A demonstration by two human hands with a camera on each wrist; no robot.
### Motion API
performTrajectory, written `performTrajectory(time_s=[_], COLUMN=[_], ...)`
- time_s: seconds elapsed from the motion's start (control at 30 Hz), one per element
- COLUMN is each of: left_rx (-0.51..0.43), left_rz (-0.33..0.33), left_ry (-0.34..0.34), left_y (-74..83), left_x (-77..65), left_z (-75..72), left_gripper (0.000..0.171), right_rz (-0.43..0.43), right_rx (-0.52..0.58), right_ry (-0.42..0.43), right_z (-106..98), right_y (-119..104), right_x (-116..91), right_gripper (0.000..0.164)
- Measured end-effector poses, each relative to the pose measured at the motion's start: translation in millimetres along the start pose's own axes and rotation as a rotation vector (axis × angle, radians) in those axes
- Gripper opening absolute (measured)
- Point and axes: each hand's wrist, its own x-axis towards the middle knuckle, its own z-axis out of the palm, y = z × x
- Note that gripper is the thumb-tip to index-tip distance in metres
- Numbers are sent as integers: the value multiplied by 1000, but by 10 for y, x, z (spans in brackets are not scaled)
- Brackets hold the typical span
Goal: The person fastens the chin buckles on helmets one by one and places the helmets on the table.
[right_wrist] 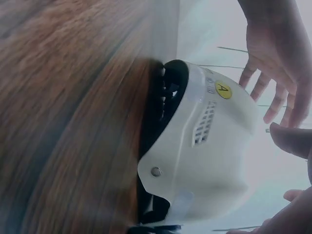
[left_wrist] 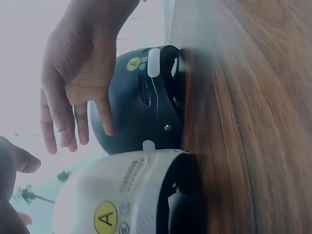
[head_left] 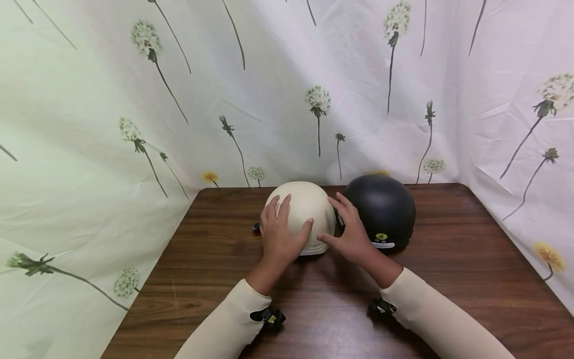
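A cream half helmet (head_left: 309, 199) rests on the brown table, its rounded shell facing up. Close beside it on the right sits a matte black helmet (head_left: 381, 209) with a yellow "A" sticker and a pale strip near its rim. Over the near left side of the cream helmet is my left hand (head_left: 282, 237), fingers spread. My right hand (head_left: 354, 237) is at its right side, in front of the black helmet, with fingers and thumb apart. Neither hand grips anything; whether fingertips touch the shell I cannot tell. The right wrist view shows the cream helmet's vents (right_wrist: 204, 124) and side rivet (right_wrist: 156, 171).
The wood-grain table (head_left: 202, 289) reaches back to a white curtain (head_left: 269, 99) printed with dandelions, which also hangs at both sides. A small black and red piece (head_left: 256, 228) lies at the cream helmet's left. Black devices (head_left: 271, 317) are strapped at both wrists.
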Motion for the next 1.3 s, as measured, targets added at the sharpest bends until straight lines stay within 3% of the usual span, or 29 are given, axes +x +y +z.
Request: performTrajectory(time_s=[0.53, 0.73, 0.87, 1.0, 1.2, 1.3], left_rx=[-167, -183, -223, -284, -328, -332], left_rz=[136, 169, 157, 167, 268, 253], left_ry=[34, -21, -87, -131, -99, -135], left_y=[338, 428, 470, 455, 265, 190], left_x=[-73, -113, -139, -145, -111, -103], left_z=[144, 241, 290, 370, 722, 877], left_gripper=[68, 70, 71, 72, 74, 80], right_rz=[-50, -77, -97, -109, -64, -43], right_rx=[-55, -87, -116, -152, -164, -146], right_ry=[89, 144, 182, 221, 297, 328], right_z=[-372, -494, -559, -615, -692, -737], right_y=[42, 91, 146, 211, 323, 371], right_x=[-188, -231, -260, -279, -328, -366], right_gripper=[85, 81, 80, 79, 74, 71])
